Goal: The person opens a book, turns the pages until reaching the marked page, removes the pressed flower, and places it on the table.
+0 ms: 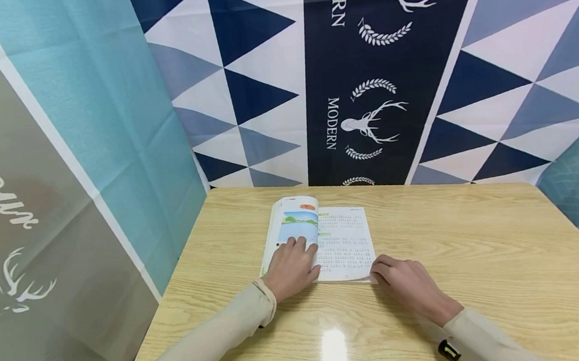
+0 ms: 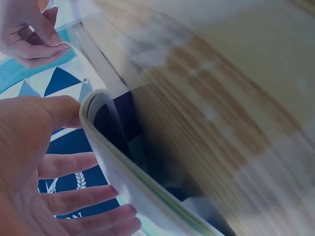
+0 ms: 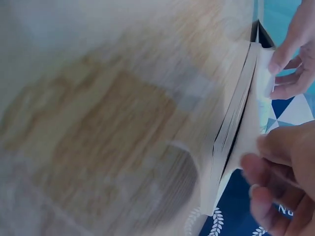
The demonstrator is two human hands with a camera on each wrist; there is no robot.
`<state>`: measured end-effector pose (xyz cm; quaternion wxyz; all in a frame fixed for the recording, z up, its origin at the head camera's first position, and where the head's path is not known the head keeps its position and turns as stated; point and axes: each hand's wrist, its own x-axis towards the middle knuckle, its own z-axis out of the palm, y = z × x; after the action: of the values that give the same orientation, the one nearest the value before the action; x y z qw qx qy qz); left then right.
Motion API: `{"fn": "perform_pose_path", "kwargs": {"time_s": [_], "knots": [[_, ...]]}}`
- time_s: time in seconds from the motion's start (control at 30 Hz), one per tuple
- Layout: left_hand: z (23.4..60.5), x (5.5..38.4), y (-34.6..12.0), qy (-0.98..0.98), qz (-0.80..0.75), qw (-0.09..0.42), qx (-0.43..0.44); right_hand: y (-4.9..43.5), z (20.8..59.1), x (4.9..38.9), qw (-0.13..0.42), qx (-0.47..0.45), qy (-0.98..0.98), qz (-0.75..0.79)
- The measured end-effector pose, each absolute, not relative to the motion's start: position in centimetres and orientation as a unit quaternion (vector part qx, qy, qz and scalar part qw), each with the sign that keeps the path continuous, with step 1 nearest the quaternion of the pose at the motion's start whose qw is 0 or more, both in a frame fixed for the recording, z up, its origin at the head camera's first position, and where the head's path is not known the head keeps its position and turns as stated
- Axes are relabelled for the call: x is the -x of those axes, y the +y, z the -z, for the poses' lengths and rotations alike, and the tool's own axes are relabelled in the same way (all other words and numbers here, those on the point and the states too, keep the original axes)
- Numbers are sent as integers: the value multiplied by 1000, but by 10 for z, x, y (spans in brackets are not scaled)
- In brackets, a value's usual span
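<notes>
An open book (image 1: 345, 245) lies on the wooden table, with a colour picture on its curved left page and printed text on the right one. My left hand (image 1: 291, 267) rests on the left page near the spine. Its fingers are spread and fairly straight against the paper in the left wrist view, where the hand (image 2: 59, 162) shows from the thumb side. At the lower right corner of the book, my right hand (image 1: 409, 285) pinches a page corner between thumb and curled fingers. The right wrist view shows that hand (image 3: 285, 182) beside the stacked page edges.
The wood-grain table (image 1: 485, 254) extends around the book, widest to the right. A patterned cloth (image 1: 260, 90) with triangles and deer heads hangs behind its back edge. Another hanging cloth (image 1: 122, 132) borders the left side. Light reflects off the table front.
</notes>
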<state>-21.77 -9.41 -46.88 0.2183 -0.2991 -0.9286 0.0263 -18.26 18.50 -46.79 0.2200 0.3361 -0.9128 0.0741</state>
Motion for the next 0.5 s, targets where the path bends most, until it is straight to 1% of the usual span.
{"fn": "perform_pose_path", "kwargs": {"time_s": [0.1, 0.33, 0.5], "knots": [[468, 219, -95, -933, -26, 204, 297, 184, 467, 184, 242, -351, -901, -77], [469, 218, -92, -922, -20, 216, 322, 183, 463, 185, 263, -361, -888, -112], [470, 215, -86, -925, -38, 210, 314, 182, 459, 186, 282, -354, -881, -134]]}}
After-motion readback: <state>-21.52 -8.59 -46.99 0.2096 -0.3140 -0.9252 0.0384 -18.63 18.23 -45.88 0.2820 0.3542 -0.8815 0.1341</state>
